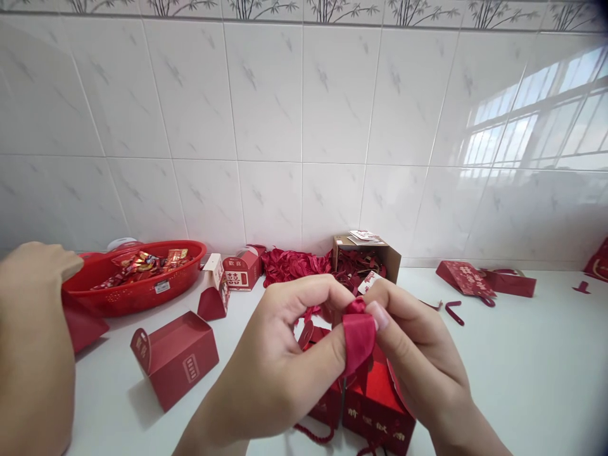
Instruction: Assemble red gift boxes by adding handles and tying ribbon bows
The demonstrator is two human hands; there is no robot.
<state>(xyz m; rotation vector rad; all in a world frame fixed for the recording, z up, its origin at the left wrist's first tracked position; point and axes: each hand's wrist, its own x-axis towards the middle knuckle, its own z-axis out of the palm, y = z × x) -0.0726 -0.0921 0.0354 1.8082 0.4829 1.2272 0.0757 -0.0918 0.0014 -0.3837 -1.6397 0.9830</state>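
Note:
Both hands meet in front of me, fingertips close together. My left hand (289, 361) pinches a dark red satin ribbon (360, 339) between thumb and fingers. From the other side, my right hand (418, 354) pinches the same ribbon, which is gathered at the top and looped below. Under my hands stands a shiny red gift box (375, 405) with gold characters. A second red box (327, 405) stands beside it, mostly hidden by my left hand. A twisted red cord (316, 436) hangs near its lower edge.
At the far left another person's arm (33, 354) reaches by a red basket (137, 297) of wrapped sweets. An open red carton (175, 361) lies nearby. Behind are a ribbon heap (297, 269) and a cardboard box (389, 256). Red bags (465, 278) lie right, before the tiled wall.

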